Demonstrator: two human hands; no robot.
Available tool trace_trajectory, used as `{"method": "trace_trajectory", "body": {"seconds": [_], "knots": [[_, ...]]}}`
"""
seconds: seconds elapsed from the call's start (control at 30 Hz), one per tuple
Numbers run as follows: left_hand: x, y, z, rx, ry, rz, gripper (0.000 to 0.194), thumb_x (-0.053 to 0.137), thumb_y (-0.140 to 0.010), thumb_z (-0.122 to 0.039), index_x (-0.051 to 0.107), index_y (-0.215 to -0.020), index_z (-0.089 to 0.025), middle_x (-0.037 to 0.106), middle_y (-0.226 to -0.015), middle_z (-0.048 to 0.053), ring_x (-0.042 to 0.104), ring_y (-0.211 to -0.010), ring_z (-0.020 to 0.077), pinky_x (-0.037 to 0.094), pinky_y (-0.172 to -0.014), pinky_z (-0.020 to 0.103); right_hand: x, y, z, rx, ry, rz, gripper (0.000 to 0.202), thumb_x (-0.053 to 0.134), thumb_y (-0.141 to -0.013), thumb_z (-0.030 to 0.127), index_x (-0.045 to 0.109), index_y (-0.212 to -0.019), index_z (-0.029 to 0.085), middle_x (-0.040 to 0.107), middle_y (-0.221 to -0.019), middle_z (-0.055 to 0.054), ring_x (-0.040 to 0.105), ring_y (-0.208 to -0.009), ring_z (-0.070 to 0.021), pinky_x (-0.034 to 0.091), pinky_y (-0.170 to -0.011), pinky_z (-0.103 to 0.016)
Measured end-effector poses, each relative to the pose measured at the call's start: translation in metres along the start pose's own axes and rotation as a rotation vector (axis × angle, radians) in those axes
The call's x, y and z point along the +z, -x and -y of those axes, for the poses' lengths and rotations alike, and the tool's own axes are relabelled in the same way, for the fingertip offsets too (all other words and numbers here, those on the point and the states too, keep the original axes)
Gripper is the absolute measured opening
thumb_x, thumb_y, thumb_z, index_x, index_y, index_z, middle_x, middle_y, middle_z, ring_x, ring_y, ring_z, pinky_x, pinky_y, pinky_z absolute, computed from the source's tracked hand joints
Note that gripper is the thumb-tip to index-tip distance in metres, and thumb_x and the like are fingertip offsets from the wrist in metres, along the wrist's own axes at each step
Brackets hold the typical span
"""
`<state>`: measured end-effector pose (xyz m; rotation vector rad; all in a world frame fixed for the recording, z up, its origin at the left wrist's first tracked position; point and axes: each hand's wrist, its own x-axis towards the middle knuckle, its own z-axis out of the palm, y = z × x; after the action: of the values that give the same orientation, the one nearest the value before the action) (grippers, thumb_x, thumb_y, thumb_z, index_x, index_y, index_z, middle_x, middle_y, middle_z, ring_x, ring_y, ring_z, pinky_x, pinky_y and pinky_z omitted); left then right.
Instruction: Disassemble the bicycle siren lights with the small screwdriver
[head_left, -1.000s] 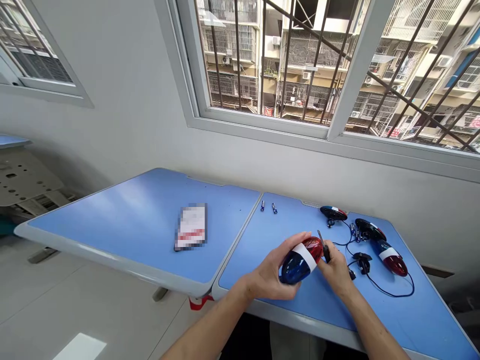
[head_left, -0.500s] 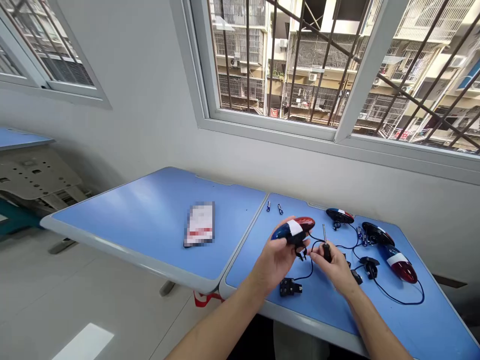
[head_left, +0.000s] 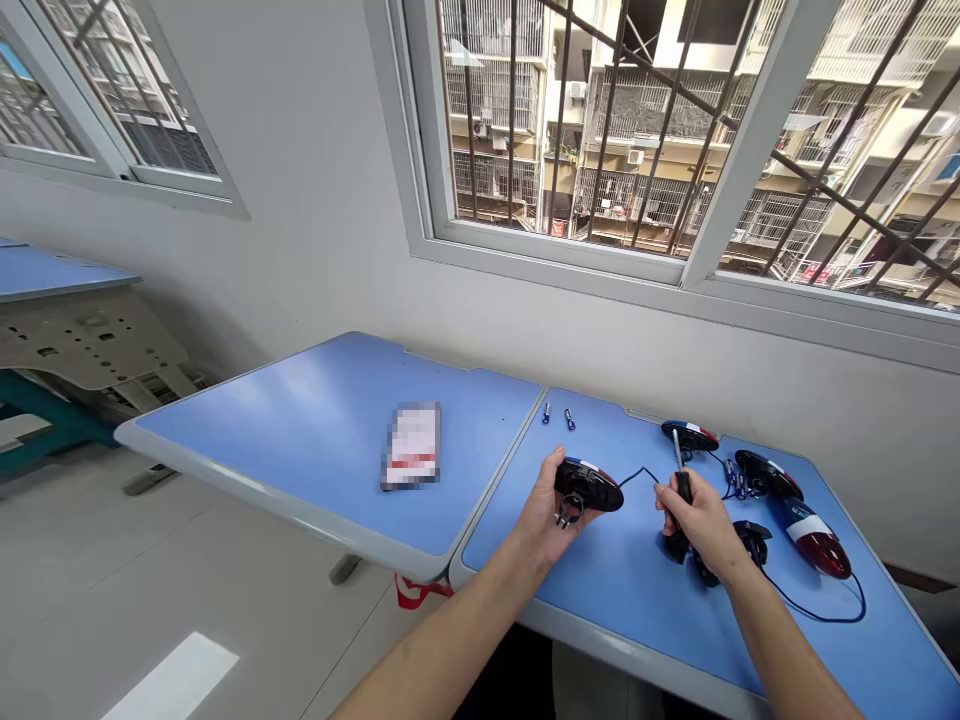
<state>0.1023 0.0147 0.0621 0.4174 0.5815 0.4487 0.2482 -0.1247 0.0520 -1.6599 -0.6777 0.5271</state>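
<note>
My left hand is closed around a bike light, its black underside and ring clamp turned toward me. From the light's right end a thin black cable runs to my right hand. That hand grips a screwdriver by its black handle, shaft pointing up, and its fingertips appear to pinch the cable. Just below the right hand is a black switch unit, partly hidden by it. Another black mount piece lies beside my right wrist.
Bike lights with red, white and blue covers lie at the right: one at the back, a dark one and a nearer one. Small batteries lie near the wall. A blurred white-and-red packet is on the left table.
The bike light has been turned over, from coloured cover to black underside showing. My right hand has moved up and right, drawing the cable along and lifting the switch unit's end toward it.
</note>
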Motion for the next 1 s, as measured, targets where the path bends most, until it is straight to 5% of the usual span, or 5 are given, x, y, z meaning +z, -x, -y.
{"method": "trace_trajectory", "body": {"seconds": [0.13,0.4,0.67,0.8,1.0], "knots": [[0.000,-0.002,-0.001,-0.039,-0.046,0.080,0.046,0.058,-0.078,-0.059,0.058,-0.085,-0.013,0.068,-0.078,0.012,0.068,-0.071,0.0242,0.056,-0.070,0.040,0.004,0.004,-0.002,-0.014,0.283,0.007,0.026,0.053,-0.078,0.042,0.036,-0.069,0.024,0.059,-0.061,0.005,0.049,-0.041,-0.0106,0.040,-0.044,-0.025],[-0.002,-0.015,0.001,-0.068,-0.098,-0.046,0.038,0.064,-0.075,-0.055,0.054,-0.077,-0.018,0.064,-0.066,0.007,0.067,-0.077,0.0272,0.053,-0.069,0.038,0.008,0.007,0.001,-0.123,0.962,0.040,0.029,0.039,-0.087,0.043,0.030,-0.067,0.025,0.058,-0.060,0.001,0.054,-0.053,-0.0167,0.029,-0.049,-0.025],[-0.019,-0.026,-0.001,-0.098,0.023,0.063,0.014,0.055,-0.081,-0.027,0.057,-0.087,-0.015,0.065,-0.083,0.009,0.065,-0.077,0.0245,0.051,-0.073,0.042,0.000,0.025,0.017,-0.279,0.886,-0.195,0.031,0.032,-0.087,0.049,0.031,-0.067,0.026,0.044,-0.050,0.004,0.046,-0.044,-0.0166,0.028,-0.045,-0.025],[-0.024,-0.020,-0.001,-0.022,-0.090,0.167,0.009,0.060,-0.078,-0.017,0.057,-0.085,-0.012,0.064,-0.081,0.010,0.064,-0.073,0.0218,0.052,-0.071,0.041,-0.010,0.043,0.027,-0.285,0.793,0.017,0.031,0.036,-0.088,0.050,0.047,-0.075,0.024,0.043,-0.049,0.005,0.044,-0.043,-0.0144,0.032,-0.045,-0.025],[-0.025,-0.018,0.008,0.126,-0.414,0.132,0.033,0.073,-0.072,-0.040,0.054,-0.084,-0.014,0.060,-0.073,0.004,0.060,-0.058,0.0169,0.054,-0.053,0.033,-0.011,0.063,0.036,-0.250,0.651,0.322,0.024,0.036,-0.093,0.038,0.055,-0.092,0.023,0.059,-0.069,0.001,0.053,-0.060,-0.0139,0.041,-0.054,-0.025]]}}
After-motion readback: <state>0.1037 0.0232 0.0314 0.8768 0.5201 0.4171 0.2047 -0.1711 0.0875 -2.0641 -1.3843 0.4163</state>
